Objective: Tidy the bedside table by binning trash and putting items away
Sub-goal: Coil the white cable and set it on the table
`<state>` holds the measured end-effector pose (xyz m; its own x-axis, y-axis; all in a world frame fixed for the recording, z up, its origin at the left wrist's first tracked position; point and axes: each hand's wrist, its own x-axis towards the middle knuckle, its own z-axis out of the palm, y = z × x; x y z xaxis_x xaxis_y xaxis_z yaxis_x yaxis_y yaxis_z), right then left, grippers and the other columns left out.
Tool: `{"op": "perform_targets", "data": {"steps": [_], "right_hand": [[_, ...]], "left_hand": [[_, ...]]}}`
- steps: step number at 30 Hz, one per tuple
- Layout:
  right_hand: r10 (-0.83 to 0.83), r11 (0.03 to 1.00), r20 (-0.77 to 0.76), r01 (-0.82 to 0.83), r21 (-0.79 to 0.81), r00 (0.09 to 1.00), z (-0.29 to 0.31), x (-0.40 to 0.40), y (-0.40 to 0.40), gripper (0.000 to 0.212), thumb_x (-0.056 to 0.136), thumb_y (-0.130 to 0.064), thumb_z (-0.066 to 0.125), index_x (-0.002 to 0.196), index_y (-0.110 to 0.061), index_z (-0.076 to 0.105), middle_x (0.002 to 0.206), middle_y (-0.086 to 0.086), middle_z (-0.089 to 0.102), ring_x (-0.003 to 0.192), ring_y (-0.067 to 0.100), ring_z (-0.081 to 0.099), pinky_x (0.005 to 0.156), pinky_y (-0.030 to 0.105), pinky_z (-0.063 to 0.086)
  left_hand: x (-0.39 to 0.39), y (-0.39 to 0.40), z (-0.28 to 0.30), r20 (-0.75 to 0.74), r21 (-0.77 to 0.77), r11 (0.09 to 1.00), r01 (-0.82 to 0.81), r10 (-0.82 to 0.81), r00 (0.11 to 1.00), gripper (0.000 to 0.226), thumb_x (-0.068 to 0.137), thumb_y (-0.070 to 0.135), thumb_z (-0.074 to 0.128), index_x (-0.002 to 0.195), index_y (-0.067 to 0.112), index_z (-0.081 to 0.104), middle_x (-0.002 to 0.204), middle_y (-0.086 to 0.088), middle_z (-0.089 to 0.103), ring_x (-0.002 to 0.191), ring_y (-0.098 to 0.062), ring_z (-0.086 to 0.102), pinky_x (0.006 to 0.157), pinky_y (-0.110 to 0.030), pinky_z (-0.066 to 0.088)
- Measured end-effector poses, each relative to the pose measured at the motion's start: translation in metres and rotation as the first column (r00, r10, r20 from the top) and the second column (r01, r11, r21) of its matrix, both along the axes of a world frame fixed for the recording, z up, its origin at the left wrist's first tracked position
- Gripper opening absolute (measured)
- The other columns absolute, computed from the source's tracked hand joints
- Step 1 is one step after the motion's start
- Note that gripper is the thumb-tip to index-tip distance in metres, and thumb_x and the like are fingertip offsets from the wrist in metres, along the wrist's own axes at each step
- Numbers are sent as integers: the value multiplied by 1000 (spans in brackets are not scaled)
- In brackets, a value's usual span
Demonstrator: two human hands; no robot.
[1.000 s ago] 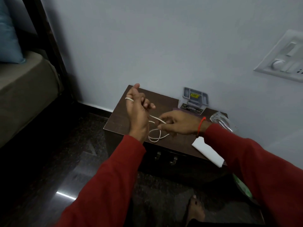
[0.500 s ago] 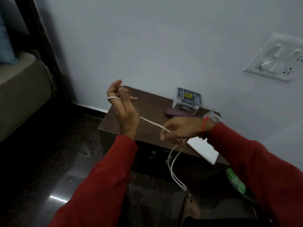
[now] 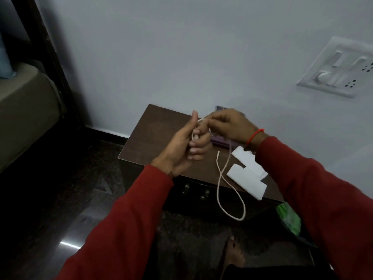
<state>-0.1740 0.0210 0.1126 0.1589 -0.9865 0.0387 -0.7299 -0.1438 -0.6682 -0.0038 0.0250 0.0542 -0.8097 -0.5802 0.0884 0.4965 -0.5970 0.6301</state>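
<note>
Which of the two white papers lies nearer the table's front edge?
The lower white paper, overhanging the table front edge; the upper white paper sits farther back.

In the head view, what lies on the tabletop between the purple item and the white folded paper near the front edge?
In the head view, another piece of white paper lies between the purple item and the white folded paper; the hanging white cord passes beside them.

Grey box (image 3: 220,108): almost wholly hidden behind right hand (image 3: 228,126), itself motion-blurred.
Purple item (image 3: 221,142): partly covered by both hands; kind unclear.
White cable (image 3: 222,178): upper run lost inside left hand (image 3: 187,146).
Switch panel (image 3: 341,67): cut by right edge.
Green object (image 3: 288,218): partly behind right sleeve (image 3: 314,199); unidentifiable.
</note>
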Motion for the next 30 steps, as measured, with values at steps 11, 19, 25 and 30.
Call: {"op": "perform_targets", "data": {"steps": [11, 19, 25, 30], "right_hand": [[319, 733, -95, -182, 655, 943, -15, 45, 55, 23, 95, -29, 59, 110, -13, 63, 64, 3, 57, 48, 20, 56, 52, 34, 57], [9, 988, -454, -79, -135, 891, 40, 6, 4, 37, 72, -66, 62, 92, -36, 72, 87, -9, 74, 86, 9, 66, 79, 35, 55], [100, 981, 16, -101, 166, 995, -35, 15, 28, 25, 101, -23, 47, 106, -5, 64, 67, 4, 60, 60, 20, 54, 58, 38, 51], [247, 748, 77, -241, 618, 966, -38, 35, 67, 25, 97, -19, 57, 118, -7, 62, 61, -2, 49, 52, 9, 50, 46, 23, 51]], "left_hand": [[25, -33, -20, 260, -373, 512, -773, 858, 443, 42, 110, 40, 35, 73, 21, 41, 55, 9, 35, 48, -9, 33, 47, -30, 33], [2, 8, -6, 375, -233, 972, -11, 100, 921, 70, 90, 79, 23, 62, 17, 38, 51, 2, 31, 41, -9, 28, 39, -20, 25], [1, 2, 1, -284, 107, 952, -285, 304, 909, 54, 107, 55, 20, 65, 22, 30, 50, 6, 26, 41, -9, 24, 40, -24, 20], [12, -22, -22, 109, -317, 429, -846, 903, 416, 47, 106, 52, 29, 70, 25, 45, 61, 2, 40, 55, -16, 40, 53, -36, 39]]}}
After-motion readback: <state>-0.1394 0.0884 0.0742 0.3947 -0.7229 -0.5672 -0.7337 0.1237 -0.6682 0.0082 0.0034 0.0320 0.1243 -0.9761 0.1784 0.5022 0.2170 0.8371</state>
